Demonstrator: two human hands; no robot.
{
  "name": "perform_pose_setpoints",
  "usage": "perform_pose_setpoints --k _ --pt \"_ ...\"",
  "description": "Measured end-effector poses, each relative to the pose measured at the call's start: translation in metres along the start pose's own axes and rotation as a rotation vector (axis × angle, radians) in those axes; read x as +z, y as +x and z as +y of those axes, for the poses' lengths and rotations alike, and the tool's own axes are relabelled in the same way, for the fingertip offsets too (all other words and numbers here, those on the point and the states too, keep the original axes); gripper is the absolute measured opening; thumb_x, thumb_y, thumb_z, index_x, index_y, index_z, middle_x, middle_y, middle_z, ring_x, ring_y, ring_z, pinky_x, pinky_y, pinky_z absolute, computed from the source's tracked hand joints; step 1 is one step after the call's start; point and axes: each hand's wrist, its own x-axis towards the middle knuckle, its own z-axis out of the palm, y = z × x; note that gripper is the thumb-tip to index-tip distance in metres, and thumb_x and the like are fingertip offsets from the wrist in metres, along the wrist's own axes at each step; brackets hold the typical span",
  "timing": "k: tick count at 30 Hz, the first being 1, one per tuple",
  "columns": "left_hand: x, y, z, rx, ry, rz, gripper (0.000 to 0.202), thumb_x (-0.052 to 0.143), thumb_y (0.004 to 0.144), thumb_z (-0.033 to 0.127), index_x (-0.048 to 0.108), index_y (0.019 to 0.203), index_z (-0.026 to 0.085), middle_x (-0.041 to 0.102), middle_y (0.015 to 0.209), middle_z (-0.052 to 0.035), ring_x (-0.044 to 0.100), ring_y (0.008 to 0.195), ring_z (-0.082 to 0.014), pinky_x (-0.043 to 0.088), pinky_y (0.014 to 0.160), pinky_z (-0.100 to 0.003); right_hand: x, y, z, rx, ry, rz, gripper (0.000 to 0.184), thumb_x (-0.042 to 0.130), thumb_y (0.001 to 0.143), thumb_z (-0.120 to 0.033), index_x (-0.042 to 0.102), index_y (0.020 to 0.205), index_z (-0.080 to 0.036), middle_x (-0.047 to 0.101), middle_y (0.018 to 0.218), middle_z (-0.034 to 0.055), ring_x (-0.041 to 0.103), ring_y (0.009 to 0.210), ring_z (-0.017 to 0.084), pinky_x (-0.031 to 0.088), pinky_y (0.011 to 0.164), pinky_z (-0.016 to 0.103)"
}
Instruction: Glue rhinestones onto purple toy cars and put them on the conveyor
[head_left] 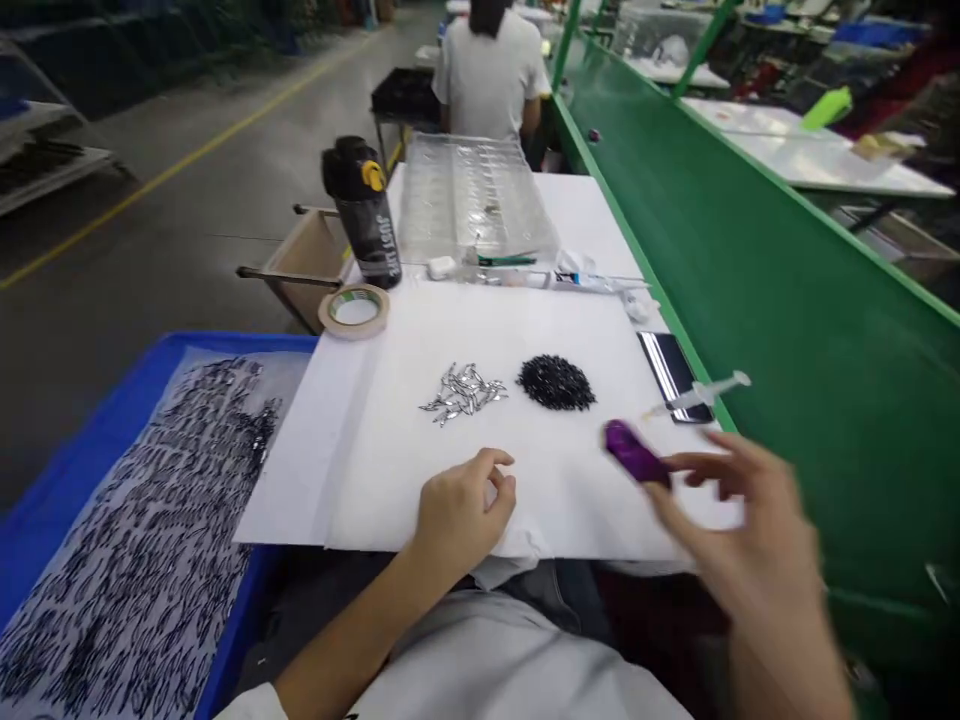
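Observation:
My left hand (pixel 463 508) rests near the front edge of the white sheet (pixel 375 470), fingers curled in a pinch; what they hold is too small to see. My right hand (pixel 750 545) is blurred by motion at the sheet's right corner, gripping a small purple tool (pixel 636 455) between finger and thumb. Ahead of the hands lie a pile of small silver metal pieces (pixel 463 391) and a pile of small black pieces (pixel 556 382). A syringe (pixel 701 394) rests on a dark phone (pixel 671 370) at the right.
A blue bin (pixel 90 440) on the left holds a sheet covered with several small dark parts. A tape roll (pixel 354 309), a black bottle (pixel 365 212) and a clear tray (pixel 472 195) stand behind. A green conveyor (pixel 750 260) runs along the right. Another person (pixel 491 70) sits ahead.

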Motion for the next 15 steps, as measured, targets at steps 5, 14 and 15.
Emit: perform_pose_setpoints --k 5,14,15 --pt "-0.001 0.000 0.006 0.079 0.153 -0.049 0.021 0.046 0.084 0.026 0.055 0.103 0.022 0.064 0.077 0.0043 0.057 0.064 -0.0125 0.042 0.061 -0.025 0.034 -0.023 -0.018 -0.057 -0.227 -0.187 0.056 0.057 0.077 -0.045 0.040 0.123 -0.016 0.065 0.084 0.0061 0.059 0.072 0.022 0.047 0.069 0.041" --pt "0.000 0.003 0.006 0.288 0.232 0.000 0.042 0.058 0.080 0.033 0.045 0.116 0.017 0.061 0.102 -0.0057 0.056 0.090 -0.0206 0.046 0.078 -0.033 0.024 -0.034 -0.043 -0.291 0.206 -0.341 0.056 0.054 0.083 -0.025 0.032 0.135 -0.030 0.066 0.099 0.0011 0.061 0.088 0.016 0.051 0.077 0.032" --pt "0.001 0.004 0.005 0.312 0.252 0.013 0.045 0.061 0.078 0.034 0.044 0.116 0.016 0.061 0.103 -0.0061 0.055 0.091 -0.0212 0.046 0.079 -0.034 0.021 -0.025 -0.037 -0.224 0.218 -0.202 0.049 0.054 0.083 -0.023 0.040 0.129 -0.031 0.065 0.100 0.0005 0.061 0.089 0.016 0.051 0.078 0.032"
